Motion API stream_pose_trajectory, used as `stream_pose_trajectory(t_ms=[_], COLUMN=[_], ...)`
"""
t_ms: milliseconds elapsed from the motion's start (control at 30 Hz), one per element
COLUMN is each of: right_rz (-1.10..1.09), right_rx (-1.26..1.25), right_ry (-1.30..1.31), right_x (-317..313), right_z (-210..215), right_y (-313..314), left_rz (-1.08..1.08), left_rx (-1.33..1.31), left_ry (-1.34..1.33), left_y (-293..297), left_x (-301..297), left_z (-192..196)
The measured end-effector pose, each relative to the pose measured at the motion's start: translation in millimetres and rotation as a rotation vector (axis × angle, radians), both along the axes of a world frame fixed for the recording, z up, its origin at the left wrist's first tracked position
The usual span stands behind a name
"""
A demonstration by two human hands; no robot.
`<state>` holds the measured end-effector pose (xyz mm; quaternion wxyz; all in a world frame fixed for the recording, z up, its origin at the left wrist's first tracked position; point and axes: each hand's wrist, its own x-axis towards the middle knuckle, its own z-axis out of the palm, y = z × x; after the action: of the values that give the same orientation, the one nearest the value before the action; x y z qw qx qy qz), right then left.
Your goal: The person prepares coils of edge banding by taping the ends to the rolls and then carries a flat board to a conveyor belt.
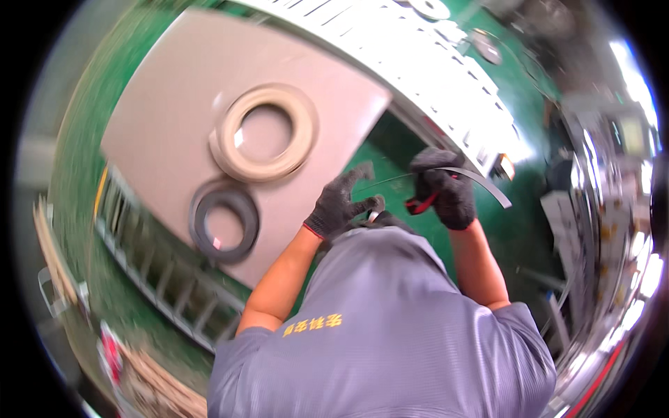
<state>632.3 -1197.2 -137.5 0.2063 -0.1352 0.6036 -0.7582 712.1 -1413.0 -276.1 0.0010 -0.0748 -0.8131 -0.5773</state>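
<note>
My left hand (343, 202), in a dark grey work glove, is beside the tabletop's near right corner. Its thumb and fingers are apart, with nothing gripped between them. To its right, my right hand (446, 189), gloved too, is closed around a thin, flexible grey strip (488, 185). One end of the strip curls out to the right; edge-on, it runs as a fine line toward the left hand's fingers. A red-handled tool (421, 205) is also in the right hand, its kind partly hidden by the fingers.
A pale board tabletop (174, 83) carries a large beige coil of banding (304, 132) and a smaller dark grey coil (198, 221). A long white surface (418, 76) runs along the far right. Metal rack bars (167, 275) lie left; stacked panels (564, 230) stand right.
</note>
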Motion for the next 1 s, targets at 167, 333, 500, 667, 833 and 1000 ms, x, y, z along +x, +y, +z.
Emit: stream_pose_trajectory(t_ms=[167, 333, 500, 667, 833, 1000], right_rz=[-0.55, -0.928, -1.994, -1.881, -1.087, -1.005], right_rx=[-0.419, -0.623, -0.57, -0.893, -0.82, -0.939], right_ry=[0.217, 0.469, 0.483, 0.092, -0.732, -0.97], right_x=[4, 140, 304, 199, 181, 137], right_z=[26, 46, 10, -71, -272, -329], right_y=[171, 494, 631, 616, 592, 533], left_rz=[-0.383, -0.484, -0.529, -0.506, -0.442, -0.45], left_rx=[-0.035, -0.509, -0.677, -0.264, 0.638, 0.803], left_ry=[-0.362, -0.351, -0.345, -0.737, -0.459, -0.347], left_y=[44, 37, 66, 59, 258, 368], left_x=[-41, -42, -85, -202, -253, -305], left_z=[-57, -93, -92, -67, 105, 136])
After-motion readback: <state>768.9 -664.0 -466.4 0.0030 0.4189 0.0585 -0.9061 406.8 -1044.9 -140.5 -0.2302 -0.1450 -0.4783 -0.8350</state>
